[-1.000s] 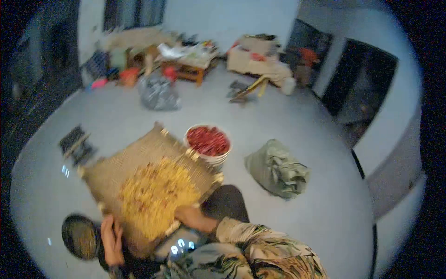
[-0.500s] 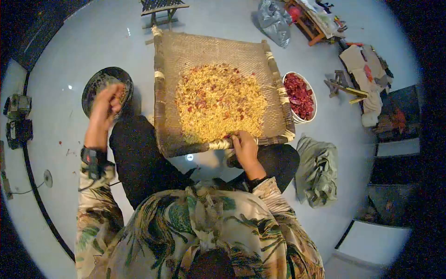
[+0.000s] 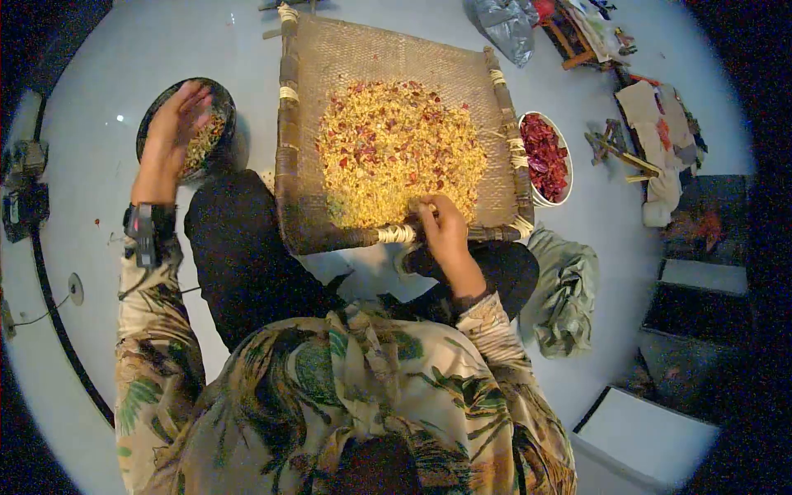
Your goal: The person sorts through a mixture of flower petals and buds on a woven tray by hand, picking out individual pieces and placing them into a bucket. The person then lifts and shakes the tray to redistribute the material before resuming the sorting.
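Observation:
My left hand (image 3: 175,124) is over the round black bowl (image 3: 150,111) on the floor, fingers stretched out and slightly blurred. Mixed yellow, red and greenish bits (image 3: 202,144) lie in that bowl. A square woven tray (image 3: 396,41) with a thick bound rim rests by my knees. Yellow kernels (image 3: 396,157) mixed with red flakes are spread across it. At the tray's near edge, the fingertips of my right hand (image 3: 443,227) are pinched together at the kernels. Whatever they grip is too small to make out.
Right of the tray stands a white bucket (image 3: 565,177) of dark red, dry-looking pieces (image 3: 543,157). A grey-green sack (image 3: 565,289) lies by my right knee. Farther off are a grey plastic bag (image 3: 505,29) and a small wooden stool (image 3: 615,148).
The view has shifted, so the tray and bowl appear higher. My left hand has moved toward the bowl's far left side. My right hand has moved from the rim slightly onto the kernels.

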The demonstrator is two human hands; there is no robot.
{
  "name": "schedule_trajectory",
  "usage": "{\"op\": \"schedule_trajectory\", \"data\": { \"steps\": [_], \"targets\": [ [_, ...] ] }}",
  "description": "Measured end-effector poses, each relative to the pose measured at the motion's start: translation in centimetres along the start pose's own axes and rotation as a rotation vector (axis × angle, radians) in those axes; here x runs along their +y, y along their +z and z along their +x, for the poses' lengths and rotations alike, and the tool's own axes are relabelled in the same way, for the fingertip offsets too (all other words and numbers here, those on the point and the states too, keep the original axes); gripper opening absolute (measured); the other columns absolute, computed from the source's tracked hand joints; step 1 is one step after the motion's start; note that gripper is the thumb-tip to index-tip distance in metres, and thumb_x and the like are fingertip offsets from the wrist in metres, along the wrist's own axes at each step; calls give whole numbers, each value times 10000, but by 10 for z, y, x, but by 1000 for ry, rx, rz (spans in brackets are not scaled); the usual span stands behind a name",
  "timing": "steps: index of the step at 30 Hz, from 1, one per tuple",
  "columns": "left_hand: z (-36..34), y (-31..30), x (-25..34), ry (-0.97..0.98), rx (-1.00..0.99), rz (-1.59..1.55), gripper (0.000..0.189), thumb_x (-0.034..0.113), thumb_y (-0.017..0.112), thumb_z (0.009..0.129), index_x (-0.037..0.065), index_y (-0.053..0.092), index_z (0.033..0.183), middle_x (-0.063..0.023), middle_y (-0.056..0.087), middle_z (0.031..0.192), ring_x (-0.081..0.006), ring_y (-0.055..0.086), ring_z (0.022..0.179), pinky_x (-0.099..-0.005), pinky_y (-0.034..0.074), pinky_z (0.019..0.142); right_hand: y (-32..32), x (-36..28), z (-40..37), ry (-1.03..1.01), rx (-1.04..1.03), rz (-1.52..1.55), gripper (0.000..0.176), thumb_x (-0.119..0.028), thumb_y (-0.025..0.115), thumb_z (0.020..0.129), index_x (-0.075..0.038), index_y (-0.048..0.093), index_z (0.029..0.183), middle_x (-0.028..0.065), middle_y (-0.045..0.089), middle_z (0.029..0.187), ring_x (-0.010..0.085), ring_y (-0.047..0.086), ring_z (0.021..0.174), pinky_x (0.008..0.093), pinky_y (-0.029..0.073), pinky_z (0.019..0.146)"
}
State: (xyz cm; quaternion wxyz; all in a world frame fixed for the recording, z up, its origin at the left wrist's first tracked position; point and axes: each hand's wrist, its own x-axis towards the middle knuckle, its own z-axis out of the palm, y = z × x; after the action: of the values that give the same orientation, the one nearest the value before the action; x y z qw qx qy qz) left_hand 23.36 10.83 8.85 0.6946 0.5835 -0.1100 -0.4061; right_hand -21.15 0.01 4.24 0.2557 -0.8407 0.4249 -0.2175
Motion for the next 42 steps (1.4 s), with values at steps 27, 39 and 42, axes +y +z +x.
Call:
{"op": "schedule_trajectory", "data": {
  "steps": [27,39,42],
  "targets": [
    [-42,147,-63,-8,-291,-364,234,207,475,913,14,515,1039,-113,582,1015,-206,578,914,-347,510,744,76,14,148,35,-96,-179,191,-222,637,787,-37,599,817,178,632,810,345,602,738,391,459,652],
    [-37,147,-62,-5,-248,-359,218,192,474,911,12,521,1024,-115,590,1000,-203,581,901,-334,499,756,102,10,164,-192,-270,-380,186,-163,621,762,-52,611,911,191,613,852,355,590,801,425,468,702],
    [-34,147,-65,-5,-240,-351,202,192,476,910,19,528,1001,-109,592,986,-204,582,896,-330,499,753,98,26,161,-64,-185,-133,184,-204,594,799,-34,620,864,187,632,801,347,607,742,425,474,665]
  ]
}}
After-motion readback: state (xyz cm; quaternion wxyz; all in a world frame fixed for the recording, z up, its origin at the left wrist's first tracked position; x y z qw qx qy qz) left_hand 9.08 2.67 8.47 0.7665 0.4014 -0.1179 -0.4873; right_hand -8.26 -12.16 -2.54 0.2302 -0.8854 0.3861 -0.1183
